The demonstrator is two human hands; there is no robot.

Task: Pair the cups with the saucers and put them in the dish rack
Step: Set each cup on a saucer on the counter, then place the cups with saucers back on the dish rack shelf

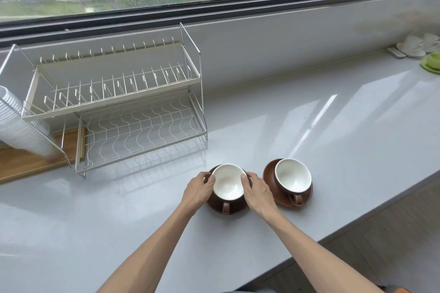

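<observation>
Two brown cups with white insides sit on brown saucers on the grey counter. The left cup [228, 182] stands on its saucer [235, 209] with its handle toward me. My left hand [198, 189] grips the left side of that saucer and my right hand [257, 191] grips the right side. The right cup [292, 178] rests on its own saucer [270, 171], untouched. The two-tier wire dish rack [142, 123] stands empty to the back left.
A stack of white paper cups [16, 123] lies on a wooden tray [28, 162] left of the rack. White cups and saucers [414, 46] and a green cup [432, 63] sit at the far right. The counter edge [357, 223] runs diagonally at right.
</observation>
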